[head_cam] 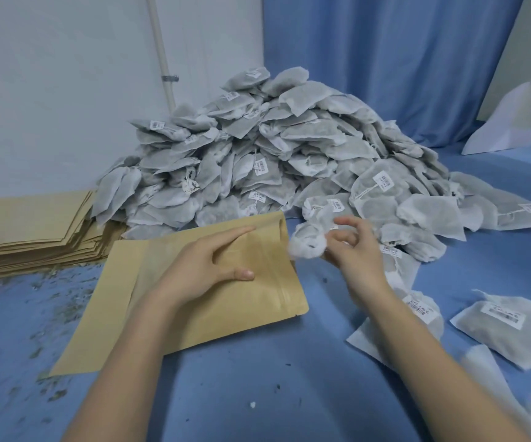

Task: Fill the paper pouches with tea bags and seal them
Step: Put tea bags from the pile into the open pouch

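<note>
A brown paper pouch (pixel 226 314) lies flat on the blue cloth, its zip-seal mouth toward the right. My left hand (pixel 206 266) rests on it with straight fingers, pressing it down. Just right of the pouch mouth, my right hand (pixel 350 247) pinches a white tea bag (pixel 307 245) by its edge. Behind both hands rises a large heap of grey-white tea bags (pixel 273 148) with small labels.
A stack of flat brown pouches (pixel 31 231) sits at the left against the white wall. Loose tea bags (pixel 506 327) lie at the right on the blue cloth (pixel 258 393). Tea crumbs are scattered at the left. A white folded sheet (pixel 506 129) stands at the far right.
</note>
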A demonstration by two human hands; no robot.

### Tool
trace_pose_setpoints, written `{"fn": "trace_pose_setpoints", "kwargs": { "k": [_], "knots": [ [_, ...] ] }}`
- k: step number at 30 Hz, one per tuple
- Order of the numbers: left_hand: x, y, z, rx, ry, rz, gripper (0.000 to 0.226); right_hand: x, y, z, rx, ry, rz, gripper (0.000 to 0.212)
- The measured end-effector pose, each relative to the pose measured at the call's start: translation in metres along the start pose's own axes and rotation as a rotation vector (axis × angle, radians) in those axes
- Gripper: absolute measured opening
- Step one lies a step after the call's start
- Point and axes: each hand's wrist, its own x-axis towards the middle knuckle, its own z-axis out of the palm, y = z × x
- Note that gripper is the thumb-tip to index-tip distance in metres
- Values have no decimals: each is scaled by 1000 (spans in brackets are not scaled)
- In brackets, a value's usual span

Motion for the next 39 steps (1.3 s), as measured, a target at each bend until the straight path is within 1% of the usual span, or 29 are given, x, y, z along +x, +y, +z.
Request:
{"fn": "trace_pose_setpoints", "kwargs": {
  "k": [2,3,5,7,8,9,10,12,15,17,18,19,20,22,23,24,26,28,31,33,35,37,39],
  "knots": [
    [1,3,2,-18,18,17,68,-8,4,17,-92,-74,-54,29],
    [1,5,2,-25,27,26,68,-11,4,24,-138,-153,-55,28],
    [1,7,3,-29,24,34,68,-17,2,31,-223,-419,-28,26],
    [1,8,3,-23,-21,34,70,-20,-4,27,-421,-721,-3,26],
    [1,9,4,-18,-47,32,70,-21,-8,24,-526,-836,23,24],
    [1,9,5,-13,-68,33,70,-22,-11,21,-616,-898,31,23],
    [1,10,6,-5,-84,37,70,-21,-12,18,-686,-902,10,24],
    [2,12,8,14,-94,44,71,-20,-13,14,-784,-830,-80,26],
    [1,14,10,33,-120,48,72,-21,-19,2,-864,-798,-141,31],
    [-1,15,12,38,-142,48,73,-24,-27,-11,-1010,-774,-185,28],
    [-2,16,12,35,-151,50,73,-25,-31,-19,-1130,-761,-191,30],
    [-3,16,13,30,-159,50,72,-27,-34,-26,-1279,-744,-161,34],
    [-4,18,13,27,-167,49,71,-29,-37,-31,-1447,-714,-77,43],
    [-6,21,13,26,-176,47,71,-34,-41,-38,-1739,-611,175,65],
    [-7,23,13,29,-178,47,70,-34,-41,-40,-1807,-551,286,75],
    [-7,25,13,32,-179,50,70,-34,-40,-42,-1817,-490,379,82],
    [-10,29,13,38,-180,57,70,-33,-34,-45,-1734,-405,500,92],
    [-13,31,14,39,-184,61,70,-32,-26,-47,-1664,-335,498,92],
    [-19,32,14,43,-182,62,71,-31,-16,-47,-1597,-155,307,76],
    [-22,32,13,57,-179,60,71,-29,-11,-48,-1443,-92,182,62],
    [-25,31,12,74,-176,54,71,-27,-8,-49,-1231,-14,128,49],
    [-28,31,11,89,-169,46,71,-25,-7,-50,-1060,124,60,43],
    [-30,30,9,99,-162,36,72,-22,-10,-50,-952,269,5,42]
  ]
}}
